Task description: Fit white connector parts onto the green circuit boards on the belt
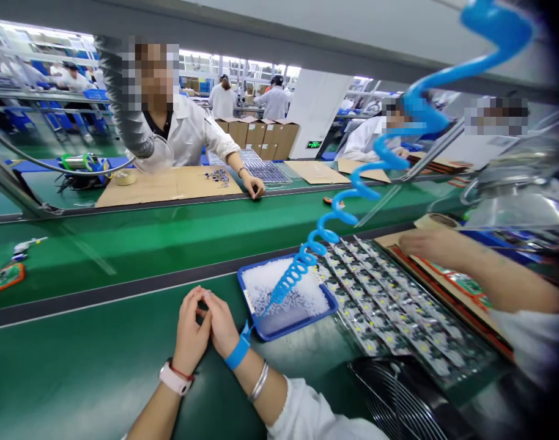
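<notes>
My left hand (190, 327) and my right hand (221, 322) meet over the green bench, fingertips pinched together on something too small to name. A pale watch and a red band sit on my left wrist. My right wrist wears a blue strap, silver bangles and a white sleeve; a coiled blue cord (353, 201) rises from the strap. Just right of my hands lies a blue tray (279, 330) of tiny white parts. Beyond it sits a clear tray of small circuit boards (389, 299).
A co-worker's arm (481, 269) reaches over the boards from the right. Across the green conveyor (146, 238) a person in a white coat rests a hand (255, 186) on cardboard. A black fan grille (399, 397) lies at lower right. A green board (4, 278) sits far left.
</notes>
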### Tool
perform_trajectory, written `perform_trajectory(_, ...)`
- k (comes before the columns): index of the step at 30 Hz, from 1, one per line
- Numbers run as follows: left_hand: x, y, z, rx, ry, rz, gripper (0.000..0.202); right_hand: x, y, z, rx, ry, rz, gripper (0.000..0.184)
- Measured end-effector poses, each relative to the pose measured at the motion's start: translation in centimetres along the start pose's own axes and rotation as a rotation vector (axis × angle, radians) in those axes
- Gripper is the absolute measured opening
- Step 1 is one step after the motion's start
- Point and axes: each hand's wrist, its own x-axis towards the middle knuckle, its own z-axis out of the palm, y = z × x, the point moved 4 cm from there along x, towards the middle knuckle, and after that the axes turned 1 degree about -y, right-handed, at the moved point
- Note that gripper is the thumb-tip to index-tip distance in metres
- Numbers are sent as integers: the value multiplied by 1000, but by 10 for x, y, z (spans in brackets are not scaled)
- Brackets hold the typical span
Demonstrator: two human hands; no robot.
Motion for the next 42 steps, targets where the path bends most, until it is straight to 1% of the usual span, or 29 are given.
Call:
perform_trajectory(7,1,1,0,29,14,4,29,0,0,0,4,2,5,32)
perform_trajectory(15,1,2,0,-9,3,-9,29,0,-1,0,-5,-7,0,33)
perform_trajectory(42,1,4,-1,7,12,-23,29,0,-2,2,-44,-21,-2,31)
